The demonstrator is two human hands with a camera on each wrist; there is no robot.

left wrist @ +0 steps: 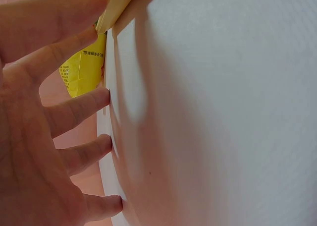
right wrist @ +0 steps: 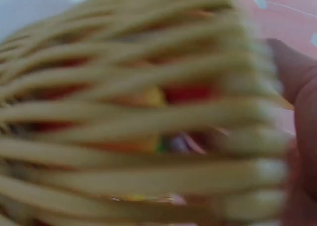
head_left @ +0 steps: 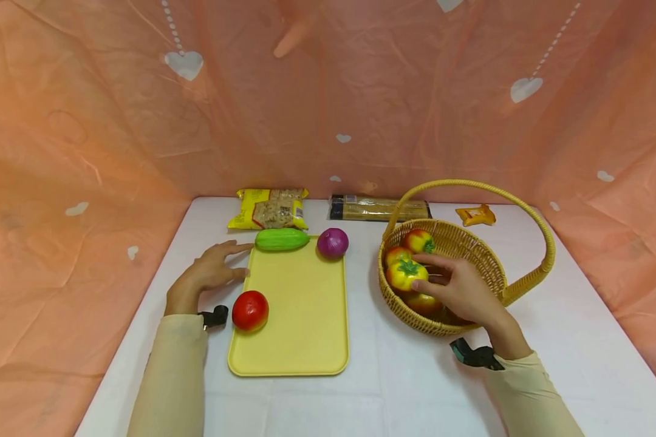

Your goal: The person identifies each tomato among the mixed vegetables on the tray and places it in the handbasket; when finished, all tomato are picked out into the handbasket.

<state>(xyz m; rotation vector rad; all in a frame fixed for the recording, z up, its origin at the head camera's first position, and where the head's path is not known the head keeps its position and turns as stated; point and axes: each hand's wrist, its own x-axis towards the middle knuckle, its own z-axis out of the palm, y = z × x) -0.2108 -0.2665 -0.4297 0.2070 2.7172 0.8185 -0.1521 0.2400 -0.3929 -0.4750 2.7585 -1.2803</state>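
My right hand (head_left: 461,288) reaches into a wicker basket (head_left: 494,258), thumb and fingertips pinching a yellow-and-red fruit with a green leafy top (head_left: 401,276). Similar fruits (head_left: 417,240) lie around it in the basket. At the left, my left hand (head_left: 213,267) rests beside a yellow tray (head_left: 300,328), its thumb and forefinger at the rim and the other fingers spread on the tabletop. On the tray sit a red tomato (head_left: 250,311) at the left edge, a green cucumber-like vegetable (head_left: 281,239) at the far edge and a purple onion (head_left: 332,243) at the far right corner.
Behind the tray lies a yellow food packet (head_left: 270,209). A long packet of noodle-like strands (head_left: 379,207) lies behind the basket's left side, and a small orange packet (head_left: 475,215) at the back right. The basket's tall handle (head_left: 470,183) arches over it.
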